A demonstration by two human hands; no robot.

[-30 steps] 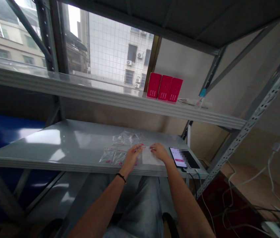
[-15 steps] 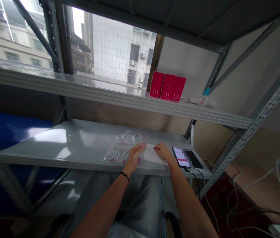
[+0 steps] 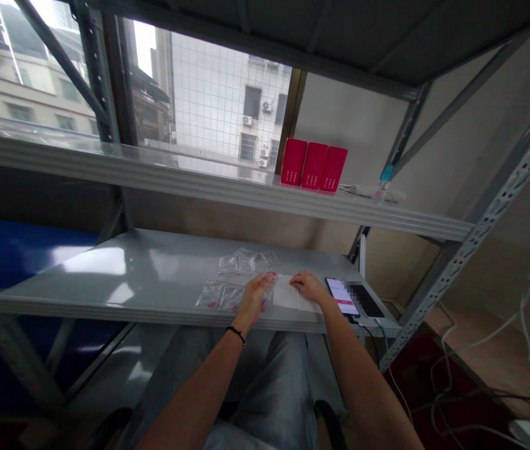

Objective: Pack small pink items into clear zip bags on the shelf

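Sheet point(image 3: 287, 297) (white) beneath right hand point(image 3: 309, 287)

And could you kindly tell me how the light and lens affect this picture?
Head view: glare whitens the left of the glossy grey lower shelf; reflections streak the clear plastic bags; small pink items there look too soft to identify; the dark grey top shelf is in shade; pixelation blots the right edge of the lit black-edged smartphone.

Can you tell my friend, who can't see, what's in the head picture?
A person's left hand at clear bags, right hand at a white sheet, on a grey shelf. A phone lies to their right, and three red boxes stand on the upper shelf.
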